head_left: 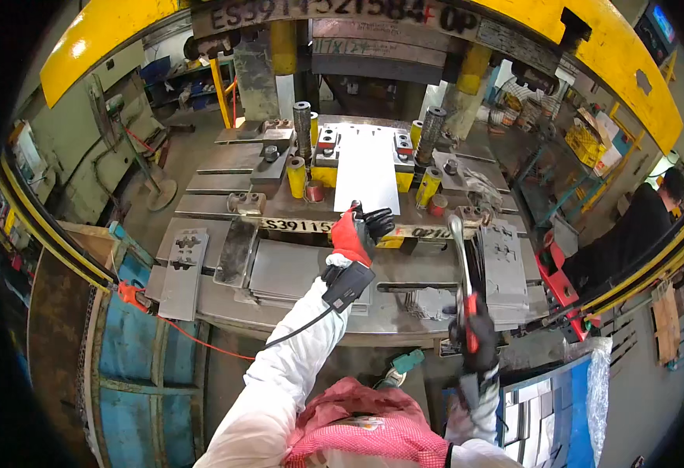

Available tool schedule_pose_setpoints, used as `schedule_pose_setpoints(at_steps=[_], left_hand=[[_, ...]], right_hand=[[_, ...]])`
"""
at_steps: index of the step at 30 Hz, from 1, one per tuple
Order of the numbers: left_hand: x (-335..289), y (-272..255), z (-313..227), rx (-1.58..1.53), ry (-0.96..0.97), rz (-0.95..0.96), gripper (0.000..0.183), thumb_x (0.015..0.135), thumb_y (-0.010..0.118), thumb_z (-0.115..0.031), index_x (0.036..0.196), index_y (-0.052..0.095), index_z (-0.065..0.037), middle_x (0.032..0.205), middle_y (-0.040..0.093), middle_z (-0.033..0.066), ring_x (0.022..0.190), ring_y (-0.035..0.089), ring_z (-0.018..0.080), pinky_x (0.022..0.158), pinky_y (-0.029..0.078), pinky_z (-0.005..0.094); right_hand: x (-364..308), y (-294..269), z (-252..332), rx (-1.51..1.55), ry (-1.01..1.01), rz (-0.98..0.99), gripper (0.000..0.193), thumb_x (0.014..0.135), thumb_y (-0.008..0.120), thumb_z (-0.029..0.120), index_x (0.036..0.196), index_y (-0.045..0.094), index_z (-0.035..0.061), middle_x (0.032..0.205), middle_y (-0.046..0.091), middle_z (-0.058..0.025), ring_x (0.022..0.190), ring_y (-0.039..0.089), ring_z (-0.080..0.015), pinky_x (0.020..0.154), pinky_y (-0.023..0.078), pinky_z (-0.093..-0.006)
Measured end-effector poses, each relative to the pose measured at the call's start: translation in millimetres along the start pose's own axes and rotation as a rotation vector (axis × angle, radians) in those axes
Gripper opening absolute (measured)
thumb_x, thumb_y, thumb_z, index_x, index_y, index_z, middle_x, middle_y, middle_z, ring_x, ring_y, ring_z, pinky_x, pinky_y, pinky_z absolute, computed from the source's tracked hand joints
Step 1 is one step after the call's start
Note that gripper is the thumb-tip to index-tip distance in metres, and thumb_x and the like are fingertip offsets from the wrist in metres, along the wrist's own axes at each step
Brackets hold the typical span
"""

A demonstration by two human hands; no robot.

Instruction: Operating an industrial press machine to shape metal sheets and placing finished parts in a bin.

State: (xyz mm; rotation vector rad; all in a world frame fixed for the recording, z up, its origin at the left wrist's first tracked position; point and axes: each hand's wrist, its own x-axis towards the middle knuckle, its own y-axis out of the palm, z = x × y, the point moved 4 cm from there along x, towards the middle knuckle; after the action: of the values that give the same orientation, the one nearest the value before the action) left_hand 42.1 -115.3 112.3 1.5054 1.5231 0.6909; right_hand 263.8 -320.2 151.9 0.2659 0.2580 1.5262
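The left hand (pixel 367 234) is reaching to the near edge of the white sheet (pixel 367 171), lying between dark posts (pixel 302 132); I can't tell whether its grip is pinching. The right hand (pixel 479 343) is clenching a red-handled tool (pixel 471 312). Positioning the sheet seems in hand, calling for careful squaring. Grey plates (pixel 287 269) are lying stacked nearer; a co-worker (pixel 630 222) is showing far right.

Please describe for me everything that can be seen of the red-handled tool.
The red-handled tool has a long, shiny, metal-looking shaft with a wider, rounded far end. Its red handle is partly hidden by the gloved right hand that grips it. It points forward, leaning slightly left, in view beside stacked grey sheets. Blur hides finer detail.
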Motion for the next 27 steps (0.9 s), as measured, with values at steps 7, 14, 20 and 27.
schedule_pose_setpoints(at_steps=[7, 14, 20, 27], left_hand=[[-2, -4, -2, -0.04, -0.003, 0.022, 0.053, 0.087, 0.04, -0.038, 0.103, 0.054, 0.011, 0.092, 0.062, 0.0211, 0.076, 0.062, 0.0291, 0.072, 0.051, 0.0359], [-12, 10, -4, 0.001, -0.032, -0.001, 0.053, 0.088, 0.04, -0.039, 0.101, 0.055, 0.01, 0.09, 0.063, 0.02, 0.073, 0.063, 0.0271, 0.069, 0.052, 0.0337], [-9, 5, -4, -0.011, 0.012, -0.011, 0.051, 0.088, 0.041, -0.038, 0.101, 0.055, 0.009, 0.09, 0.063, 0.0196, 0.071, 0.063, 0.0266, 0.066, 0.053, 0.033], [-9, 5, -2, 0.059, 0.1, -0.027, 0.049, 0.088, 0.041, -0.037, 0.102, 0.054, 0.009, 0.091, 0.062, 0.0207, 0.072, 0.063, 0.0278, 0.066, 0.053, 0.0334]], right_hand=[[-114, -44, -75, -0.033, 0.309, -0.124, 0.046, 0.08, 0.054, 0.026, 0.119, 0.043, 0.0042, 0.095, 0.058, -0.0087, 0.067, 0.054, -0.0117, 0.058, 0.045, -0.0233], [-129, -50, -94, 0.09, 0.395, 0.016, 0.047, 0.079, 0.056, 0.027, 0.118, 0.042, 0.0044, 0.099, 0.059, -0.0125, 0.063, 0.054, -0.0116, 0.056, 0.045, -0.0236], [-120, -47, -92, 0.132, 0.43, 0.019, 0.052, 0.078, 0.059, 0.028, 0.121, 0.038, 0.0058, 0.1, 0.058, -0.0141, 0.062, 0.054, -0.0116, 0.055, 0.046, -0.0234], [-119, -54, -96, 0.15, 0.44, 0.01, 0.051, 0.077, 0.059, 0.026, 0.12, 0.039, 0.0055, 0.099, 0.058, -0.0146, 0.062, 0.053, -0.0123, 0.055, 0.045, -0.0244]])
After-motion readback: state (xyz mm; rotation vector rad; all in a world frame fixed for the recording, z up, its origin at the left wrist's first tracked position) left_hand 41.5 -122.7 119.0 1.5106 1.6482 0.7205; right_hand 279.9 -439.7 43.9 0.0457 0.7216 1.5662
